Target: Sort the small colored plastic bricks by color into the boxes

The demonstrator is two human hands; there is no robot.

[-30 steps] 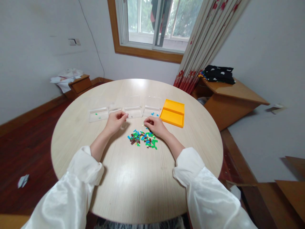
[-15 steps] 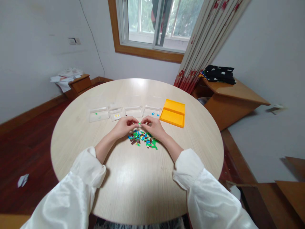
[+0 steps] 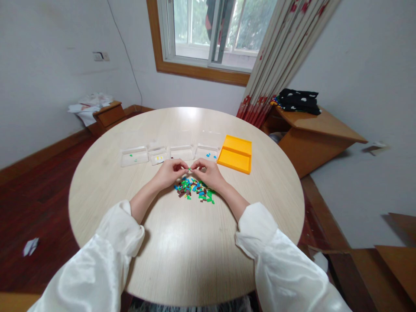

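Observation:
Just above a pile of small building bricks (image 3: 195, 187), my left hand (image 3: 171, 172) and my right hand (image 3: 208, 173) meet fingertip to fingertip. Between their pinched fingers is a tiny green brick (image 3: 190, 169), which both hands grip. The pile mixes green, blue, brown, yellow and white pieces, lying loose on the table. Behind my hands stand clear plastic boxes in a row: the far left box (image 3: 134, 164) holds green pieces, the small box (image 3: 158, 162) yellow ones, the right box (image 3: 203, 149) blue ones. My left hand partly hides the middle box (image 3: 182, 148).
An open yellow case (image 3: 234, 161) lies right of the clear boxes on the round table (image 3: 188, 251). Beyond the table are a wooden cabinet (image 3: 321, 123) with dark cloth on it, a curtain (image 3: 282, 52), and a low stand with papers (image 3: 94, 100).
Almost nothing differs. Both hands keep their pinch on the green brick, and the whole view has shifted very slightly.

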